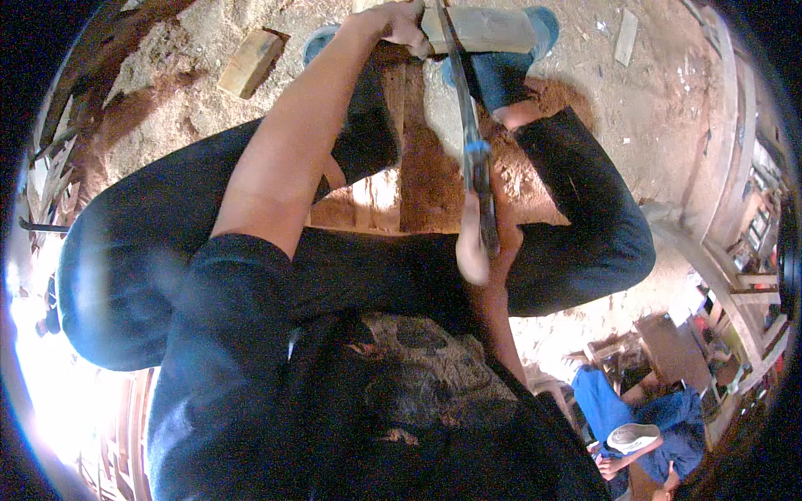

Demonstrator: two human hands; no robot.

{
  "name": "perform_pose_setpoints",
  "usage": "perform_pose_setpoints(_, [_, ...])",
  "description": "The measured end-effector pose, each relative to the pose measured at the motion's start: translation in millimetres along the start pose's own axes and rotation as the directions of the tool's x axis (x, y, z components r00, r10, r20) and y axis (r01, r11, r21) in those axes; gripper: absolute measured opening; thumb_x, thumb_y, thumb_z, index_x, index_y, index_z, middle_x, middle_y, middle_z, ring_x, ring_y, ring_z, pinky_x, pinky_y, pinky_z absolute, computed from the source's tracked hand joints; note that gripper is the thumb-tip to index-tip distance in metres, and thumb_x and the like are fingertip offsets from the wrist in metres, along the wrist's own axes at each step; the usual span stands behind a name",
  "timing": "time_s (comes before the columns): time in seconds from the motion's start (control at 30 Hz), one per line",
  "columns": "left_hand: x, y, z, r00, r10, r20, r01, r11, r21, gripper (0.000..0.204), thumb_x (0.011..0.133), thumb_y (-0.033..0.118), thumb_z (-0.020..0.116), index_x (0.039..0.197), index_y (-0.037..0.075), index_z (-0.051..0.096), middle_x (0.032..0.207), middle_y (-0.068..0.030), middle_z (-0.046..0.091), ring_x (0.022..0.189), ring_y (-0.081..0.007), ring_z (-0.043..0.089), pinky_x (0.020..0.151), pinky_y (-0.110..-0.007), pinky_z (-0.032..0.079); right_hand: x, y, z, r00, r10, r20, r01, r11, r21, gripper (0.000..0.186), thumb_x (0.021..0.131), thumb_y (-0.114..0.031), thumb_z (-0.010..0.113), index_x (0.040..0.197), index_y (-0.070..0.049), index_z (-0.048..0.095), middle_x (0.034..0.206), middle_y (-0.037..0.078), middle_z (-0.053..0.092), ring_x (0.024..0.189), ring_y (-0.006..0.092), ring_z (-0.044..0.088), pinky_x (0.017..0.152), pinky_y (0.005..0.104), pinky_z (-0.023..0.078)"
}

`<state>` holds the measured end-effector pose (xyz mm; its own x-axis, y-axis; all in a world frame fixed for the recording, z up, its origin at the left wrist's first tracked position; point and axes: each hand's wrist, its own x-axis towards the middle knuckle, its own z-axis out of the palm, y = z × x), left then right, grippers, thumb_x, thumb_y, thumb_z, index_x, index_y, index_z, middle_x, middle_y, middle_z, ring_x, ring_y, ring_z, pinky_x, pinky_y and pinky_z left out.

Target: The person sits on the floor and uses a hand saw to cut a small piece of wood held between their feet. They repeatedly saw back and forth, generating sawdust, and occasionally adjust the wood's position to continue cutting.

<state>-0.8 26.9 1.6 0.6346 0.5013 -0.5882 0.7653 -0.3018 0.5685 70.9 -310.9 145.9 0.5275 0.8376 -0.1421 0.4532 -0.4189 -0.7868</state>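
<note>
A pale wood block (pixel 493 32) lies crosswise at the top of the view, by my feet in blue footwear (pixel 545 29). My left hand (pixel 404 27) is closed around the block's left end, pressing on it. In front of my body, my right hand (pixel 489 238) wraps around the dark handle of a long, narrow handsaw (pixel 458 79). A blue band circles the saw where handle and blade meet. The blade runs away from me and crosses the block just right of my left hand. How deep the teeth sit in the wood, I cannot tell.
A short wood offcut (pixel 252 63) lies on the sawdust-covered ground at the left, and a thin strip (pixel 626 37) at the right. My bent legs frame the work. Another person in blue (pixel 643 417) sits at the lower right, among timber pieces.
</note>
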Motion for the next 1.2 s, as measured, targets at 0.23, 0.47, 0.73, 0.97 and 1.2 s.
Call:
perform_pose_setpoints(0.23, [5.3,2.1,4.2,0.998,-0.044,-0.039,0.046,0.997,0.058,0.083,0.053,0.033,0.092,0.122,0.0,0.058,0.114,-0.0226,0.069,0.11,-0.0328,0.066,0.089,-0.043,0.054,7.4,-11.5,-1.2,0.999,0.053,0.012,-0.053,0.998,-0.018,0.036,0.101,-0.011,0.059,0.133,0.006,0.058,0.114,0.011,0.07,0.104,0.0153,0.065,0.092,0.0297,0.05])
perform_pose_setpoints(0.47, [7.3,-7.0,8.0,1.0,-0.02,0.014,0.02,1.0,-0.015,0.082,0.058,0.034,0.091,0.123,-0.001,0.056,0.106,-0.0228,0.07,0.102,-0.0334,0.068,0.084,-0.044,0.055,40.9,-15.2,25.3,1.0,0.017,0.015,-0.018,0.992,0.128,0.036,0.101,-0.009,0.059,0.135,0.005,0.057,0.115,0.009,0.069,0.103,0.0132,0.063,0.092,0.0274,0.048])
perform_pose_setpoints(0.73, [-0.2,2.9,-3.6,0.999,0.043,0.014,-0.044,0.999,0.029,0.084,0.055,0.037,0.091,0.122,-0.001,0.057,0.122,-0.0256,0.065,0.119,-0.0383,0.061,0.095,-0.046,0.051,60.4,-13.8,40.5,0.997,-0.075,-0.034,0.074,0.997,-0.025,0.031,0.102,-0.013,0.057,0.13,0.001,0.061,0.107,0.016,0.072,0.092,0.0184,0.067,0.085,0.0332,0.052])
perform_pose_setpoints(0.97, [-5.3,6.4,-6.1,0.999,-0.035,-0.024,0.037,0.996,0.081,0.086,0.055,0.036,0.09,0.126,0.002,0.056,0.122,-0.0257,0.065,0.118,-0.0387,0.061,0.096,-0.045,0.052,26.7,-8.8,21.5,0.99,-0.143,-0.012,0.143,0.987,0.068,0.037,0.101,-0.013,0.058,0.135,0.0,0.057,0.113,0.014,0.071,0.099,0.0168,0.067,0.086,0.0315,0.052])
perform_pose_setpoints(1.2, [-7.4,4.5,4.3,0.999,-0.027,-0.036,0.031,0.994,0.108,0.085,0.056,0.037,0.09,0.126,0.002,0.055,0.122,-0.0249,0.065,0.119,-0.0395,0.061,0.096,-0.047,0.051,55.3,-19.6,24.5,0.994,-0.105,0.022,0.107,0.99,-0.087,0.036,0.099,-0.012,0.059,0.133,-0.001,0.059,0.109,0.016,0.072,0.101,0.0166,0.068,0.086,0.0339,0.053])
